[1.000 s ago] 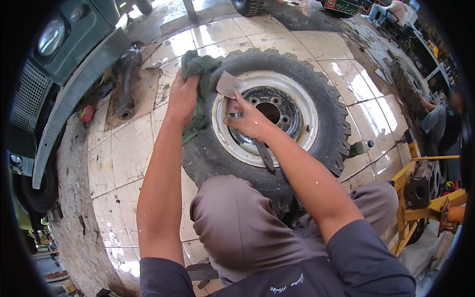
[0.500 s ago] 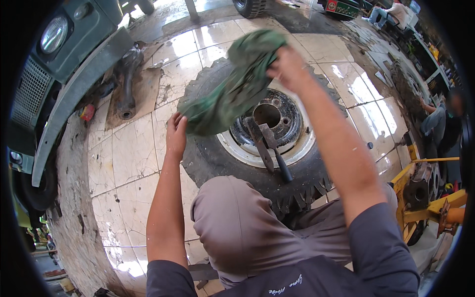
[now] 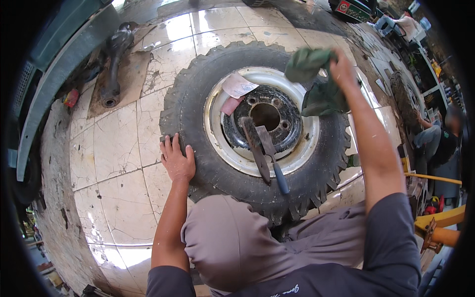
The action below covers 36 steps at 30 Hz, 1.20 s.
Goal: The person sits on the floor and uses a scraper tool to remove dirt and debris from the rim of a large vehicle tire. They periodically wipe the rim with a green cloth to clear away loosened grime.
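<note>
Wheel (image 3: 291, 113) — printed sheet (image 3: 238, 86) atop

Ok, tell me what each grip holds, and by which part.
Right grip: the green cloth, held by its bunched right side. Left grip: nothing; it is spread at the tire's edge.

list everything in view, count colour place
tire: 1, black, lying flat, centre
wheel: 1, silver and black, inside the tire
brush-like tool: 1, dark, across the wheel
scraper: 1, grey, blue handle, beside that tool
paper: 1 or 2 pieces, pinkish, wheel's upper left
cloth: 1, green, tire's upper right
axle-like part: 1, dark, upper left
small container: 1, red, left
bumper: 1, grey, far left
second tire: 1, dark, right
stand: 1, yellow, lower right
people: 2, clothes dark and pale, right
floor tiles: many, cream, around the tire
left hand: 1, bare, on the tire's edge
right hand: 1, bare, gripping the cloth
</note>
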Motion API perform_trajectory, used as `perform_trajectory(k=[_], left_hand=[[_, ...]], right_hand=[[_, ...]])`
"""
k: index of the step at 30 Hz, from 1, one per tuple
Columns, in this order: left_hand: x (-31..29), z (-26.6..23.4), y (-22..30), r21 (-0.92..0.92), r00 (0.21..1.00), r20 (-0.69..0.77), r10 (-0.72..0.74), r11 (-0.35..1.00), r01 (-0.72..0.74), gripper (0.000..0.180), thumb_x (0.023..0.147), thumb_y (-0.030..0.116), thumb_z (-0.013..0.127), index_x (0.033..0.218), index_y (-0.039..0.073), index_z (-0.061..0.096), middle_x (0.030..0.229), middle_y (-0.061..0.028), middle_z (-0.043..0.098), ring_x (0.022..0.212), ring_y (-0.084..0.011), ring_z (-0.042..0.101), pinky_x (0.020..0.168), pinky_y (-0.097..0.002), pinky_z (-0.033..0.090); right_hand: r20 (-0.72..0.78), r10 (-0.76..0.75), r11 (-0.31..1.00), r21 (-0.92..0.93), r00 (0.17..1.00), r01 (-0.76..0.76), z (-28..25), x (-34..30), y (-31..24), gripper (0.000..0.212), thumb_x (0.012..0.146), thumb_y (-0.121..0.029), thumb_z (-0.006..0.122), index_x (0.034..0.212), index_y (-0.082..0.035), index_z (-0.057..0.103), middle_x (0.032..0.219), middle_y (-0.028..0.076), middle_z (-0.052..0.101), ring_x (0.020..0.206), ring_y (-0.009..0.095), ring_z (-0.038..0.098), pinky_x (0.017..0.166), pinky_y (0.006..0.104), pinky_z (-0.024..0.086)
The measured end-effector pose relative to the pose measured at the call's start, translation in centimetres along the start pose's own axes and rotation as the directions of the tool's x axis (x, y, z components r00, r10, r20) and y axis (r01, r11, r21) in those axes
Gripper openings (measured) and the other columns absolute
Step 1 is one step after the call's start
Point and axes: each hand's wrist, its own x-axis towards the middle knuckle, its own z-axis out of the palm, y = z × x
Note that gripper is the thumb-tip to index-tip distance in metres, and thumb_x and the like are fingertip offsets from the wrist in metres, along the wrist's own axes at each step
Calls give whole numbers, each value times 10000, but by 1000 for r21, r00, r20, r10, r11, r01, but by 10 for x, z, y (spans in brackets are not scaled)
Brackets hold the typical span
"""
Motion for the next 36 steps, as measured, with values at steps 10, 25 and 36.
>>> perform_trajectory(k=[10,25,36], left_hand=[[-1,7,-6,-44,997,-68,30,998,-33,624,933,349,550,1515,156,432,1617,-153,325,1517,-409,216,1207,-562,187],[3,10,-14,-60,991,-75,108,992,-113,616,955,359,525,1522,141,418,1615,-157,328,1508,-427,226,1186,-578,213],[4,13,-7,-34,995,-87,49,998,-52,619,951,372,517,1530,188,401,1629,-134,308,1523,-392,208,1206,-574,188]], right_hand=[[536,-333,758,-338,776,558,159,-117,25,508,892,-119,591,1395,-186,566,1464,16,521,1214,285,536,968,515,440],[733,-187,710,-359,654,606,133,-131,39,210,881,-163,595,992,-146,772,1120,57,628,1135,267,585,906,459,469],[861,-28,718,-337,509,609,110,-175,17,207,834,-196,670,989,-122,787,1189,77,657,1152,280,602,940,445,456]])
